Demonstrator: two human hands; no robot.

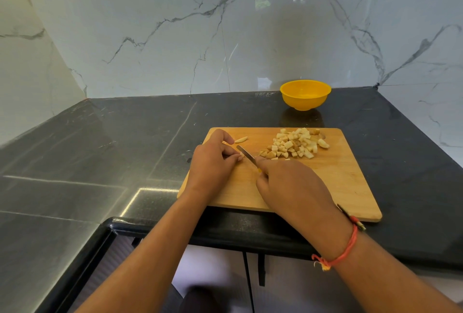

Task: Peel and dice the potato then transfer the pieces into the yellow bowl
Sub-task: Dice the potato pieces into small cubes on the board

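potato dice (294,146): pale heap | left fingers (231,155) pinch potato piece (241,155) | right fingers (261,162) grip knife (245,153)

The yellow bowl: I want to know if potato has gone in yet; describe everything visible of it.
The yellow bowl is round, plastic-looking, with a small foot. It stands upright on the dark countertop, close to the marble wall, beyond the far edge of the cutting board and apart from it. The visible inside looks empty. Only the countertop touches it.
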